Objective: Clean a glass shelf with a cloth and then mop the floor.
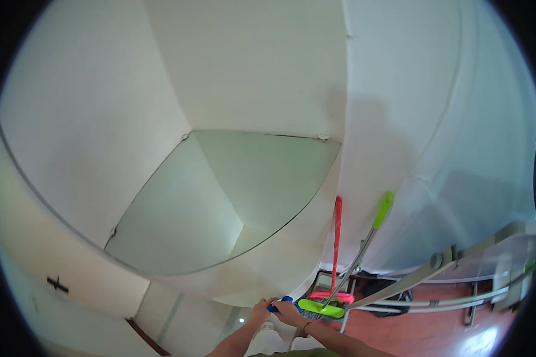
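My left hand and my right hand are close together low in the picture, both closed around a blue object. The fingers cover most of it, so I cannot tell exactly what it is. Just right of my right hand is the lime-green head of a mop with grey fringe; its metal pole ends in a green grip. Behind it stands a long red handle, apparently rising from a pink-red head.
A greenish glass panel with a curved edge is clipped into the wall corner ahead. To the right are a pale metal frame, a black bag and reddish floor. A dark fitting is at left.
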Demonstrator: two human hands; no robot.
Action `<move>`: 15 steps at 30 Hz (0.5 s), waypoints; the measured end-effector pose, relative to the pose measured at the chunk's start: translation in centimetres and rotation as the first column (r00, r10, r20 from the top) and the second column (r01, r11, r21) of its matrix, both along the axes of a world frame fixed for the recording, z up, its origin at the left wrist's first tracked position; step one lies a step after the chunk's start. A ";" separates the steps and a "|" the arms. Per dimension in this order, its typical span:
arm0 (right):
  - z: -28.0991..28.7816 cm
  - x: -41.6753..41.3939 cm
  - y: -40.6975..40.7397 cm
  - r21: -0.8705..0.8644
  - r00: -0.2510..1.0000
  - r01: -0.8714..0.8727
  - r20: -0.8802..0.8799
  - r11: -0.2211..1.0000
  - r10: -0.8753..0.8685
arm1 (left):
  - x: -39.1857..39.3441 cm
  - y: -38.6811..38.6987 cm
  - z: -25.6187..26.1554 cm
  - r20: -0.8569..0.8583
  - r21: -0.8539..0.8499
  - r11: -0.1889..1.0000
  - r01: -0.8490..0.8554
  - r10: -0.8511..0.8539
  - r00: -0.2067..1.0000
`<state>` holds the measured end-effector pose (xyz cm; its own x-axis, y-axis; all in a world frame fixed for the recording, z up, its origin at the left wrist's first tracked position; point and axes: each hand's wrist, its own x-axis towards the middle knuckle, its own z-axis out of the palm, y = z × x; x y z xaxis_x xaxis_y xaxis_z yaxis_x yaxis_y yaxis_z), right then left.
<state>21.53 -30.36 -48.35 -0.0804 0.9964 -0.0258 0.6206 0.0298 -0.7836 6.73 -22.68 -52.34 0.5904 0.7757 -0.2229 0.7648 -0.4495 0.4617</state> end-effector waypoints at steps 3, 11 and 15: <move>1.0 1.6 -1.9 0.061 0.997 -0.049 0.070 0.997 0.045 | 0.7 -2.1 -3.8 0.094 -0.056 0.998 0.005 0.001 0.996; -0.5 3.3 -5.0 -0.038 0.998 -0.060 0.028 0.997 0.061 | -2.5 -6.8 -4.1 -0.044 -0.280 0.957 0.080 -0.096 0.994; -2.8 0.7 -7.2 -0.180 0.989 -0.140 0.019 0.974 0.145 | -4.4 -8.6 -5.1 -0.147 -0.493 0.860 0.131 -0.231 0.962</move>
